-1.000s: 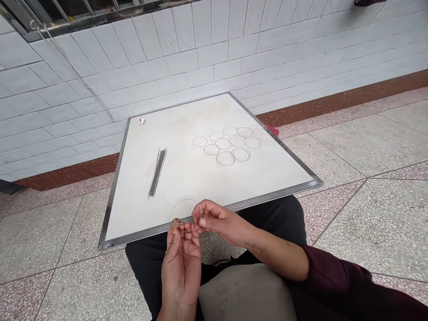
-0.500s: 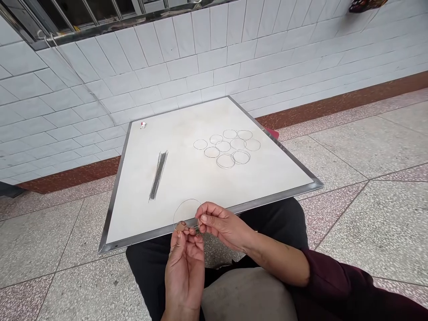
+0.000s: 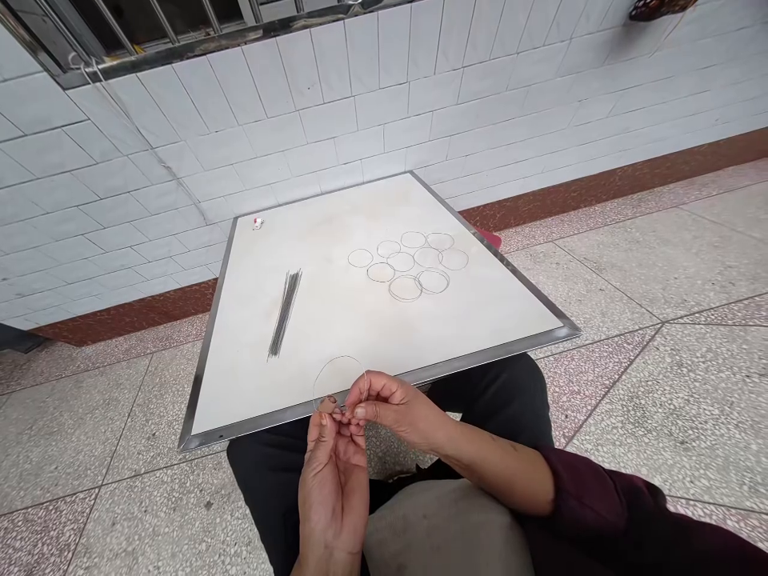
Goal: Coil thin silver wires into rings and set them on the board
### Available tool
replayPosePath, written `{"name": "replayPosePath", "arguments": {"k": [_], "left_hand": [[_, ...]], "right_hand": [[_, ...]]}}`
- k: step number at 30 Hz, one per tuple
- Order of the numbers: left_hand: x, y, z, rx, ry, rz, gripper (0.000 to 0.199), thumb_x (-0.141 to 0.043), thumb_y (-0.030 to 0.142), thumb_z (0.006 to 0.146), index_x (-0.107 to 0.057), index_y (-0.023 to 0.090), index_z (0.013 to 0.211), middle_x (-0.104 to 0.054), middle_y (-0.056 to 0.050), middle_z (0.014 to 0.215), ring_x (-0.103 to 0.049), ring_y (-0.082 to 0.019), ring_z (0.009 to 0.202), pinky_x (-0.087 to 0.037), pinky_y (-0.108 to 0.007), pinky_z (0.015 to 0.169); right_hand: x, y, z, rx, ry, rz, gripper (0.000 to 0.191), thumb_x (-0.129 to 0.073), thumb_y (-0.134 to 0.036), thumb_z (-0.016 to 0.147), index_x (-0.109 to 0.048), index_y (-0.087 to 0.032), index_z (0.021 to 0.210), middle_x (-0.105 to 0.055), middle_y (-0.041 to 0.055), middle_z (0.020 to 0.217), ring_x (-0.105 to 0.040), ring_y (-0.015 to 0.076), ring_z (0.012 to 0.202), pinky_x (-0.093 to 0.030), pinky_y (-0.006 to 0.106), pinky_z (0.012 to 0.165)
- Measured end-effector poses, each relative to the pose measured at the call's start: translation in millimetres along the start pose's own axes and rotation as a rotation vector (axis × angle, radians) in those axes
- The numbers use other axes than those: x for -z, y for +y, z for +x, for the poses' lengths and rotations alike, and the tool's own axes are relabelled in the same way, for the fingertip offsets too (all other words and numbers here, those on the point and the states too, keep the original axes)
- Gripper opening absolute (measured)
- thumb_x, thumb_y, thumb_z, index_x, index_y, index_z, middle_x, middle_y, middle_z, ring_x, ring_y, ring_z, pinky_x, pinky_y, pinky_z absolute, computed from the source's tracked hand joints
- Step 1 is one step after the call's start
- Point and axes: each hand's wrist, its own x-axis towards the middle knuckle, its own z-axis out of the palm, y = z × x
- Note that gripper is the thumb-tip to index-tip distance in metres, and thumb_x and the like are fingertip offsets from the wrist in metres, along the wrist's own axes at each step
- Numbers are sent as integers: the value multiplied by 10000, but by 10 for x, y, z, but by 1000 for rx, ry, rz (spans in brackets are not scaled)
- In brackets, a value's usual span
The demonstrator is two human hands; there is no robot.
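A thin wire ring stands up between my two hands, just over the table's near edge. My left hand, palm up, pinches its lower left side between thumb and index finger; a tan wrap covers that index fingertip. My right hand grips the ring's lower right side with thumb and fingers closed. Both sets of fingertips meet at the bottom of the ring and hide where the wire ends lie. On the table, a bundle of straight wires rests at the left, and several finished-looking wire rings overlap at the right.
The white table has a grey metal rim and its far side is by the tiled wall. A small red and white object sits in its far left corner. My knees are under the near edge.
My right hand has moved slightly left and down, bringing its fingertips against those of my left hand. The held ring has shifted a little to the right.
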Motion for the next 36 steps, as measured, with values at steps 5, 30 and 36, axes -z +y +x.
{"name": "replayPosePath", "arguments": {"k": [5, 30, 36], "left_hand": [[12, -6, 9, 22, -25, 1, 200, -524, 53, 934, -676, 142, 839, -623, -16, 831, -620, -86, 730, -550, -198, 712], [12, -23, 42, 16, 57, 23, 242, -485, -2, 920, -667, 143, 855, -642, -33, 839, -647, -111, 755, -576, -240, 732], [101, -36, 24, -21, 30, 124, 97, -686, 59, 813, -692, 156, 824, -686, -46, 889, -661, -130, 766, -569, -251, 724]], "right_hand": [[29, 3, 8, -13, 0, 13, 221, -771, -344, 822, -671, -158, 887, -687, 10, 796, -622, 115, 723, -491, 263, 716], [131, -91, -63, -31, 159, 64, 316, -824, -378, 763, -655, -171, 933, -594, -26, 773, -529, 91, 708, -400, 249, 721], [192, -136, -54, 28, 74, -77, 323, -589, -482, 948, -612, -190, 1083, -584, 1, 863, -541, 117, 799, -415, 282, 776]]}}
